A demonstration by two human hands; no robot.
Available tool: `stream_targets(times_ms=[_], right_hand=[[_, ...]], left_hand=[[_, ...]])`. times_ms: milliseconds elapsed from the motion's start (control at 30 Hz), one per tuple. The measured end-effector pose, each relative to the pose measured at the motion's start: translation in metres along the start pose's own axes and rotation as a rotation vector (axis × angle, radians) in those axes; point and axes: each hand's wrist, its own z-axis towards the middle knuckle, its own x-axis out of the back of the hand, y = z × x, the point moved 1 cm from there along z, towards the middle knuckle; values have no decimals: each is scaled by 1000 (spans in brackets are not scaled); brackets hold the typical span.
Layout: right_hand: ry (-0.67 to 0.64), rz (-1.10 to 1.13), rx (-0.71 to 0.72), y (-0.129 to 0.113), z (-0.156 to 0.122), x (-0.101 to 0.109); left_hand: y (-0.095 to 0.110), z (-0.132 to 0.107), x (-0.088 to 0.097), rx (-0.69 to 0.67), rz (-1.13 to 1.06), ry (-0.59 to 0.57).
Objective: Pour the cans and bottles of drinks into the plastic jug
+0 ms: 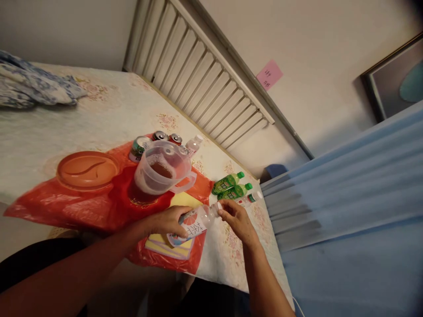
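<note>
My left hand [172, 221] is wrapped round the body of a clear plastic bottle [194, 224] with a grapefruit picture on its label. The bottle is tilted, its neck pointing up and to the right. At the neck, the fingertips of my right hand [236, 220] pinch the white cap [218, 208]. Beneath the bottle lies a yellow cloth [168, 248] on red plastic sheeting [82, 209]. Just beyond my left hand stands a translucent pitcher [155, 180] with brown liquid inside, its handle turned to the right.
An orange lid [88, 169] lies left of the pitcher. Several drink cans [140, 147] and a small bottle [194, 145] stand behind it. Two green bottles [228, 182] and a clear bottle [247, 200] lie to the right. A radiator [198, 66] and blue curtain [357, 198] border the table.
</note>
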Motion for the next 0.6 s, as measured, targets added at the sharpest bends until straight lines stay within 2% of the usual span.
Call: stream_targets(times_ms=[100,200,333,400,500,600], right_hand=[[117,141,-3,13,-4,-1],[181,303,-56,28,-12,-15],[-11,485,-50,35,-26,-54],[-28,557,-38,35,-32,-72],[58,542,-75,36,-36,-89],[163,422,-145,39,-37,-95]], left_hand=[[4,-1,2,-3,-77,-3],[3,0,3,-24,-126,13],[-2,4,1,-44,-129,19],[-3,6,-1,-49,-110,22],[-4,8,-3,-77,-90,27],[-7,10,-5,-88,-52,19]])
